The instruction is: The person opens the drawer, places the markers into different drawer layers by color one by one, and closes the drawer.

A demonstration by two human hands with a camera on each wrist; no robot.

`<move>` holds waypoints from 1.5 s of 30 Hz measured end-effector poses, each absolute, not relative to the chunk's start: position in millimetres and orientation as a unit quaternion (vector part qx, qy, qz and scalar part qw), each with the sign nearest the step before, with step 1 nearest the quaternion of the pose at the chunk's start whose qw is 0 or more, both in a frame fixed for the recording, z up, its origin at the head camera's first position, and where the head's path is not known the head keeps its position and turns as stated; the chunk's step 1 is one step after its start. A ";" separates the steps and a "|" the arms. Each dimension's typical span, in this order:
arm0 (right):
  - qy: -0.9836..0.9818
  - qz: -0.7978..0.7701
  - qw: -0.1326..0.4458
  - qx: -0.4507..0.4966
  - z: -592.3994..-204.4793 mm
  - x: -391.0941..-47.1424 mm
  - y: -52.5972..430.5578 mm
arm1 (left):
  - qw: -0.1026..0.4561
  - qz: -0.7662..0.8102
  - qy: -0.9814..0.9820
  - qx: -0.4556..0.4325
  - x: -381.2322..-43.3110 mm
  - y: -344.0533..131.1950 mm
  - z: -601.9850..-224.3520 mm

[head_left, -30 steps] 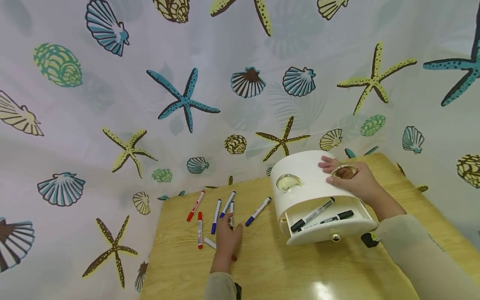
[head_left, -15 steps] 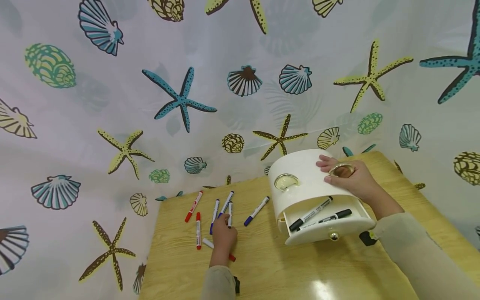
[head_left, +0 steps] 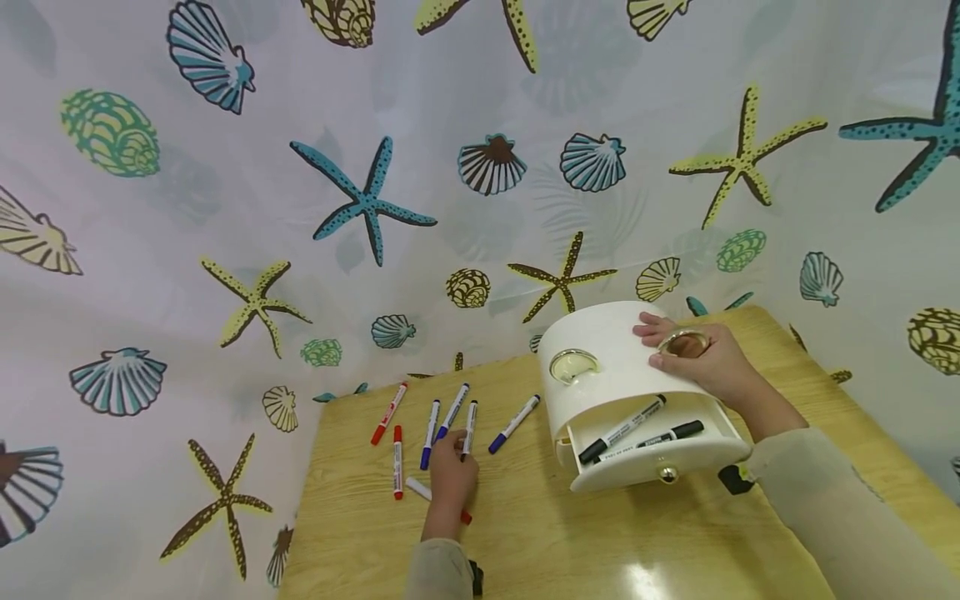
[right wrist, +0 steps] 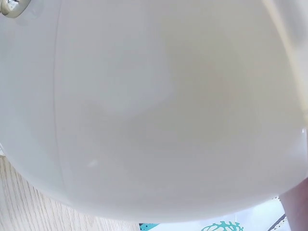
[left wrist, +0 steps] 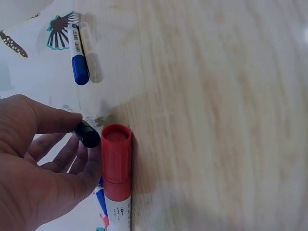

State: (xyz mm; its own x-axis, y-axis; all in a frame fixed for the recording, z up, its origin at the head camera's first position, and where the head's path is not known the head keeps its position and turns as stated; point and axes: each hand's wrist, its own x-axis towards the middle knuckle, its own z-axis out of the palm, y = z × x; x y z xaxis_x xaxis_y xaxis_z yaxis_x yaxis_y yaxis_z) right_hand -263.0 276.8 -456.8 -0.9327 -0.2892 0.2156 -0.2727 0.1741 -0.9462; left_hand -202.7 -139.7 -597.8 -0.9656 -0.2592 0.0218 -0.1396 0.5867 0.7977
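My left hand (head_left: 453, 477) pinches a black-capped marker (head_left: 469, 427) between thumb and fingers, at the right side of the marker group. In the left wrist view its dark cap (left wrist: 87, 134) shows at the thumb tip, beside a red-capped marker (left wrist: 117, 173). My right hand (head_left: 708, 357) rests on the top of a white rounded drawer box (head_left: 611, 333), fingers spread about a gold-rimmed ring. Its front drawer (head_left: 720, 458) is pulled out and holds black-capped markers (head_left: 624, 429). White casing fills most of the right wrist view.
Several red and blue markers lie on the wooden table (head_left: 352, 517), with one blue marker (head_left: 514, 423) nearer the box. A red-capped marker (head_left: 420, 488) passes under the left hand. Behind stands a shell-print curtain (head_left: 420, 317). A gold knob (head_left: 667, 474) sticks out from the drawer.
The left hand has taken hold of the black-capped marker, whose upper end has shifted slightly right and now leans. The right hand and the drawer box stay in place.
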 end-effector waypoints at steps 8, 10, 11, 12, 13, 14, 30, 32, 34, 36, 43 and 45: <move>0.775 -0.607 0.011 -0.178 -456.0 -264.2 277.7 | 0.095 -0.494 -0.859 0.092 -194.1 -132.4 -590.6; 0.772 -0.609 0.008 -0.182 -456.3 -264.3 277.7 | 0.101 -0.505 -0.853 0.085 -191.2 -130.3 -589.0; 0.770 -0.611 0.005 -0.185 -456.5 -264.5 277.5 | 0.104 -0.510 -0.850 0.081 -189.9 -129.2 -588.0; 0.767 -0.612 0.002 -0.190 -456.6 -264.4 277.2 | 0.107 -0.516 -0.846 0.077 -188.5 -128.1 -586.3; 0.763 -0.616 0.000 -0.194 -456.6 -264.3 276.8 | 0.112 -0.518 -0.845 0.071 -187.2 -127.1 -584.4; 0.759 -0.620 -0.001 -0.196 -456.7 -264.3 276.4 | 0.115 -0.520 -0.844 0.064 -186.0 -126.1 -582.8; 0.769 -0.605 -0.005 -0.207 -458.5 -264.2 277.3 | 0.150 -0.562 -0.813 0.014 -160.9 -112.1 -530.5; 0.768 -0.606 -0.003 -0.208 -456.9 -264.0 277.2 | 0.154 -0.566 -0.810 -0.005 -159.1 -110.6 -524.7; 0.769 -0.605 -0.001 -0.208 -455.3 -263.4 277.1 | 0.156 -0.569 -0.807 -0.019 -157.4 -109.3 -520.1; 0.769 -0.605 0.001 -0.207 -454.3 -262.7 276.8 | 0.159 -0.574 -0.803 -0.027 -156.0 -107.8 -516.5; 0.765 -0.613 0.004 -0.197 -454.8 -262.1 277.0 | 0.167 -0.568 -0.805 -0.030 -153.3 -102.7 -507.8; 0.763 -0.617 0.005 -0.194 -454.6 -262.6 276.8 | 0.170 -0.567 -0.805 -0.031 -153.0 -101.5 -507.4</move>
State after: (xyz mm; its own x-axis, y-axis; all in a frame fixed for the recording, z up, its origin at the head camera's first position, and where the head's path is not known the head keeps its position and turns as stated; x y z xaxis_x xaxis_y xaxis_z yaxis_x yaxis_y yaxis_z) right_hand -262.6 276.8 -454.6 -0.9244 -0.3031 0.2315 -0.2899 0.1641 -0.9429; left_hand -153.0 -101.5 -507.4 -0.9401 -0.1433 0.3093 0.2430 0.3544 0.9029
